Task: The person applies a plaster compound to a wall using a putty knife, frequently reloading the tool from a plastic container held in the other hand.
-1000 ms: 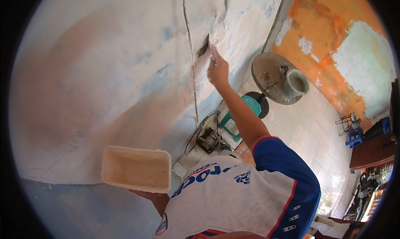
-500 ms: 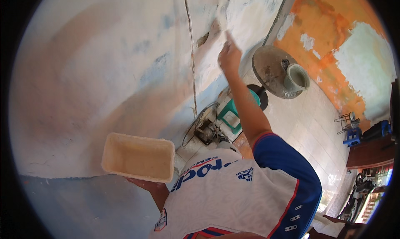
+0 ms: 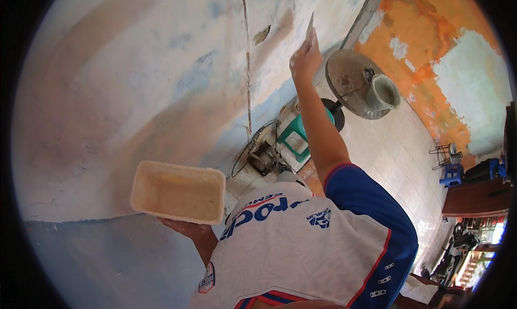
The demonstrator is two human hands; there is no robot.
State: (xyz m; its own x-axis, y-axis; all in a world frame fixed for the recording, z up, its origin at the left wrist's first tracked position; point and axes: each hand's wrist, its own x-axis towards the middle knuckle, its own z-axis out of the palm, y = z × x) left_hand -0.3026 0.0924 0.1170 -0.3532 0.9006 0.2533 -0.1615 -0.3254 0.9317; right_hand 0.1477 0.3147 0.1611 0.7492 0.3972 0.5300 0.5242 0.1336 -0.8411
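My left hand (image 3: 180,226) supports a cream rectangular plastic tub (image 3: 177,220) from below, its fingers mostly hidden under it. The tub's inside is coated with a pale residue. With my arm stretched up and forward, my right hand (image 3: 306,61) is closed around a putty knife (image 3: 311,22), whose thin blade shows nearly edge-on. Beside the blade is the patchy white and blue wall (image 3: 210,66); I cannot tell whether they touch. A hole (image 3: 262,35) in the plaster and a cable (image 3: 246,56) running along the wall lie left of that hand.
Beyond my right arm, a round grey table (image 3: 344,82) carries a grey bucket (image 3: 383,92). A green plastic stool (image 3: 293,139) and a dusty machine with a hose (image 3: 264,158) stand at the wall's foot. An orange wall (image 3: 425,18) rises far right, near a blue stool (image 3: 452,174).
My right hand has moved slightly right along the wall, and the knife blade now shows more clearly. The tub has risen slightly in my left hand.
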